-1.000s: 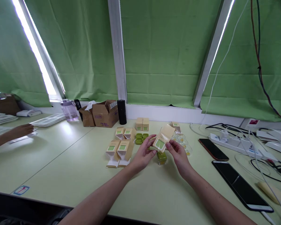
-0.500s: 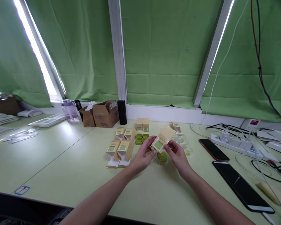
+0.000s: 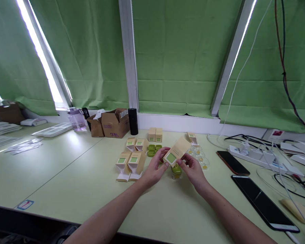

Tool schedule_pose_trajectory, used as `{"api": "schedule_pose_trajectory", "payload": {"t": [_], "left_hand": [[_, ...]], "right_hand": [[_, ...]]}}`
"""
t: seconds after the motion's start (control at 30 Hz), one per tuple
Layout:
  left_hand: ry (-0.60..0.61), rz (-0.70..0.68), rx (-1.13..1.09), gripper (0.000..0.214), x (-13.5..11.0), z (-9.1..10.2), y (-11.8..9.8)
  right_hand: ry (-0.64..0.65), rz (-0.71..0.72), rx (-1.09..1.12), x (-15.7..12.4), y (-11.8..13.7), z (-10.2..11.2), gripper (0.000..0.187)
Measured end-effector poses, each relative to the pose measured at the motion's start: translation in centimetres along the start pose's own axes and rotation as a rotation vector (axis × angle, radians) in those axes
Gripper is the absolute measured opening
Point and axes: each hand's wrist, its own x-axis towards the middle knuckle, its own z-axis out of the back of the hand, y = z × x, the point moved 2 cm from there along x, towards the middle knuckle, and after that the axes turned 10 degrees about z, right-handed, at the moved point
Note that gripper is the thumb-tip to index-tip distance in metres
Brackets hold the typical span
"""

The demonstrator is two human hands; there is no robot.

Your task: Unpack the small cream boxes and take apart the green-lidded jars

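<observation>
Both of my hands hold one small tan carton (image 3: 176, 151) with a green square on its face, tilted above the table. My left hand (image 3: 154, 169) pinches its lower left end, and my right hand (image 3: 193, 171) grips its lower right edge. Just beneath the carton, a small green-lidded jar (image 3: 176, 170) stands on the table. Left of my hands lie open tan cartons (image 3: 129, 163) with green windows, and green lids (image 3: 153, 150) sit behind them.
Clear plastic cups (image 3: 200, 156) lie right of the jar. Two phones (image 3: 264, 201) and a power strip (image 3: 251, 153) with cables are at the right. Brown cardboard boxes (image 3: 114, 122), a black cylinder (image 3: 133, 121) and a water bottle (image 3: 76, 119) stand at the back left.
The carton has turned to a flatter tilt and sunk slightly between my hands. A person's arm at the far left a second ago has left the view.
</observation>
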Motion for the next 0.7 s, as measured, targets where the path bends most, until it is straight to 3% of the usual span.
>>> {"api": "schedule_pose_trajectory", "payload": {"t": [0.4,0.7], "left_hand": [[-0.033,0.018,-0.008,0.048,0.0,-0.2,-0.7],[-0.027,0.129,0.023,0.073,-0.4,-0.3,-0.4]], "right_hand": [[-0.006,-0.02,0.012,-0.1,0.7,-0.1,0.053],[-0.044,-0.115,0.264,-0.4,1.6,-0.5,0.048]]}}
